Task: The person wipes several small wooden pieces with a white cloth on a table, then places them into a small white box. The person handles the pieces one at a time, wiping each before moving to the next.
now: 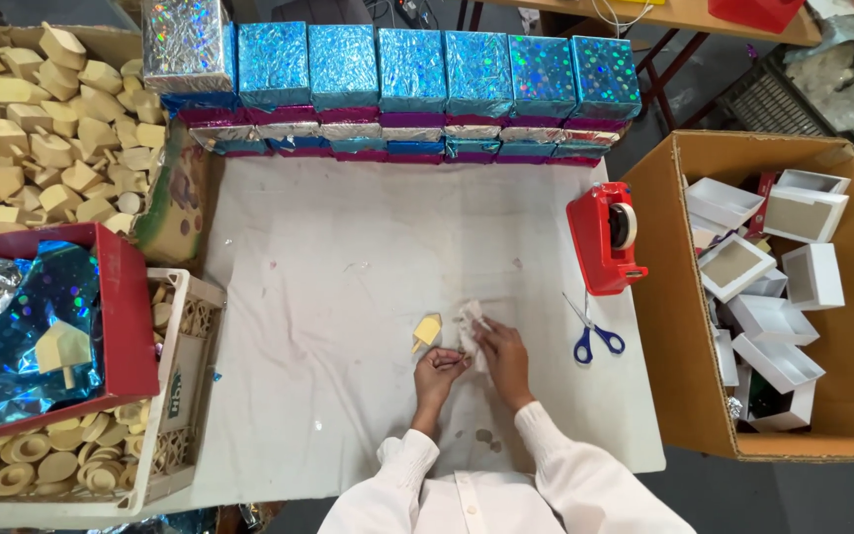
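My left hand [439, 368] and my right hand [502, 352] meet near the front middle of the white cloth-covered table [348, 257]. Between their fingertips is a crumpled white piece of paper or cloth [470, 326]; both hands pinch it. A small pale-yellow wooden house-shaped piece on a stick [426, 332] lies on the cloth just left of the white piece, close to my left fingers. White sleeves cover both forearms.
Red tape dispenser [605, 237] and blue-handled scissors [590, 334] lie to the right. Shiny blue wrapped boxes [407, 79] stack along the back. A cardboard box of white small boxes [773, 287] stands right. Left: wooden pieces [42, 119], a red tray with blue foil [121, 297], a crate of wooden rings [42, 460].
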